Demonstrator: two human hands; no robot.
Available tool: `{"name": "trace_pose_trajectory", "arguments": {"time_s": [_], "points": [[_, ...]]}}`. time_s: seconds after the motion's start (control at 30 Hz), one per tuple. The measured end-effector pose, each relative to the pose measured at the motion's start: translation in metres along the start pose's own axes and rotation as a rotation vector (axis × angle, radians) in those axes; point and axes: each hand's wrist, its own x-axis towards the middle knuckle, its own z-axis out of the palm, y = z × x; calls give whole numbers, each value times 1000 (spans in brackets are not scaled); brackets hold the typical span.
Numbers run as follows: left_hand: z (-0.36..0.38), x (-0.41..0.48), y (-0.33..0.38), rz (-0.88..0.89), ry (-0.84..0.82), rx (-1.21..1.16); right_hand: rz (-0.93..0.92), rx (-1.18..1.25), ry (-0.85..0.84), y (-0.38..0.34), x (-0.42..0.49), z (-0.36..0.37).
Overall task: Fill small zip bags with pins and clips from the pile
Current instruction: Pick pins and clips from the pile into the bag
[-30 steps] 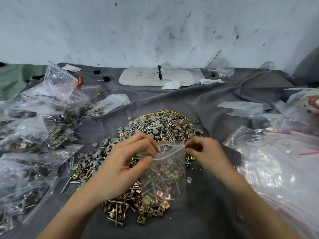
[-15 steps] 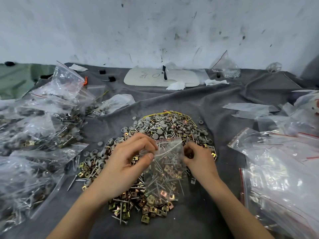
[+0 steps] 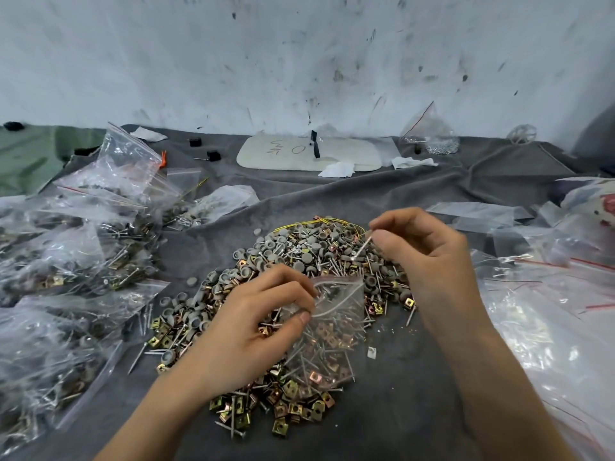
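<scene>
Gone from the zip bag, the right hand has risen over the pile. Left hand fingers pinch the bag's mouth open on the pile's near edge; it is clear, part-filled with pins and brass clips. Up-right, right fingers pinch a pin slanting down-left toward that mouth.

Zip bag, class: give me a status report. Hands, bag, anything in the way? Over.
Left hand pinches zip bag rim, mouth open. Right hand pinches one pin over the pile. Bag partly filled. Path to mouth clear.
</scene>
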Motion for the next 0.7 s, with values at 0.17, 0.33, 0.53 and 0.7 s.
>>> {"name": "trace_pose_trajectory", "arguments": {"time_s": [0.17,0.33,0.53,0.7], "points": [[0,3,6,54,15,12,-110,-214,-203,-20,-16,5],[-2,3,8,40,39,1,-37,-113,22,5,-11,-10],[-3,3,10,37,64,-23,264,-773,-321,90,-21,-18],[-5,3,6,21,84,-29,151,-940,-385,115,-34,-19]]}}
